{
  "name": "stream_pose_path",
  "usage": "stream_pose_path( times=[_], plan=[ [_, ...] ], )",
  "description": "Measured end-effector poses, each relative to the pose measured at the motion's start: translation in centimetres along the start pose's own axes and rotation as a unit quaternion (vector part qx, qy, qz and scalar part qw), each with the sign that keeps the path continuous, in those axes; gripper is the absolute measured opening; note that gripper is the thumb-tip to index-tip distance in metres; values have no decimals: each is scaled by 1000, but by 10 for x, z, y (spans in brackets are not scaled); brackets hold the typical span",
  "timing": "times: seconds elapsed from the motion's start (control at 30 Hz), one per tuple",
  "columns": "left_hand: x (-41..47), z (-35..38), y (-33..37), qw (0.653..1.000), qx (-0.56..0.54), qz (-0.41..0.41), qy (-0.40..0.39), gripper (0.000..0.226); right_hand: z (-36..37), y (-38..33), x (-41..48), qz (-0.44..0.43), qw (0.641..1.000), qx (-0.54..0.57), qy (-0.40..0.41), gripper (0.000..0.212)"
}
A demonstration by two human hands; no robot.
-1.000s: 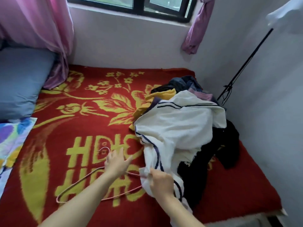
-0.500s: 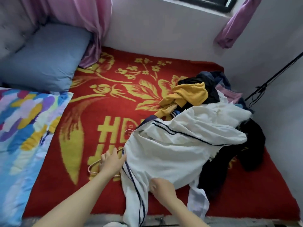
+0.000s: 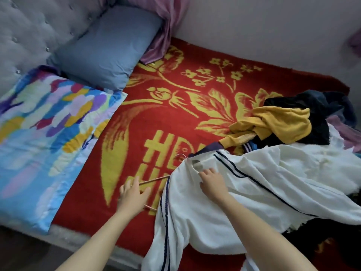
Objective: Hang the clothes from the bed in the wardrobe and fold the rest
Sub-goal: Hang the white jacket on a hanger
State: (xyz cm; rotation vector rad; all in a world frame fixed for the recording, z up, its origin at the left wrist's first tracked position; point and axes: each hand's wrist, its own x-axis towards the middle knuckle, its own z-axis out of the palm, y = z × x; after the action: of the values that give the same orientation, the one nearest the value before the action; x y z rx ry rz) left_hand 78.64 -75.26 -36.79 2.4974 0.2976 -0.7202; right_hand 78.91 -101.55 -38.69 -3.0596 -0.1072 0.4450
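White sport jacket with thin navy stripes lies under the right hand. This hand rests flat on the cloth near the collar, fingers almost straight and closed around nothing. Just to the left of it, the left hand lies with spread fingers over one end of the thin pink wire hanger. As far as I can see, it presses the wire more than it grips it.

The hanger runs from this hand under the jacket's shoulder. Its hook comes out at the collar, just beyond the right hand's fingertips. So the step in hand is, I judge, putting the jacket on the hanger. The next move calls for drawing the near shoulder over the bare hanger end, then lifting by the hook.

The jacket looks soft and wrinkled and is spread wide. Beyond the right hand and to its right waits the heap of other clothes, a mustard-yellow top and dark pieces, on the red blanket with yellow flowers.
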Motion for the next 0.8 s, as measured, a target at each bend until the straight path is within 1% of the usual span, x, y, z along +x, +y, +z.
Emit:
stream_pose_path(
  times=[0.1,0.17,0.2,0.3,0.37,0.43,0.5,0.53,0.57,0.6,0.63,0.7,0.73,0.77,0.8],
  plan=[
    [8,-1,-23,998,1,-48,29,64,11,13,51,-20,1000,-16,2,35],
    [12,-1,-41,996,2,-79,52,64,19,20,81,-34,998,-56,-1,36],
    [13,-1,-49,994,5,-91,62,63,22,23,93,-39,996,-74,-6,40],
    [15,2,-70,989,11,-122,79,63,30,29,124,-66,990,-118,-50,55],
    [18,6,-80,987,7,-135,85,63,36,34,142,-80,979,-167,-81,56],
    [19,11,-86,987,7,-138,87,64,38,38,153,-64,967,-205,-135,45],
    [20,16,-87,987,12,-135,82,64,35,43,155,-44,958,-219,-181,24],
    [20,18,-86,988,16,-133,74,64,32,44,153,-45,956,-221,-186,14],
    [20,21,-84,989,18,-127,67,63,28,45,148,-53,959,-222,-169,12],
    [20,22,-81,991,20,-115,60,63,25,46,139,-57,965,-217,-138,14],
    [20,24,-77,993,20,-102,54,63,24,46,130,-79,969,-214,-95,16],
    [19,25,-62,997,21,-63,35,63,13,46,97,-143,975,-166,22,18],
    [21,27,-55,998,27,-49,27,63,7,42,80,-190,967,-149,78,13],
    [20,26,-43,999,39,-23,14,63,-3,40,58,-216,959,-141,115,14],
    [21,24,-32,999,54,4,0,64,-8,36,39,-239,950,-142,142,23]
  ],
)
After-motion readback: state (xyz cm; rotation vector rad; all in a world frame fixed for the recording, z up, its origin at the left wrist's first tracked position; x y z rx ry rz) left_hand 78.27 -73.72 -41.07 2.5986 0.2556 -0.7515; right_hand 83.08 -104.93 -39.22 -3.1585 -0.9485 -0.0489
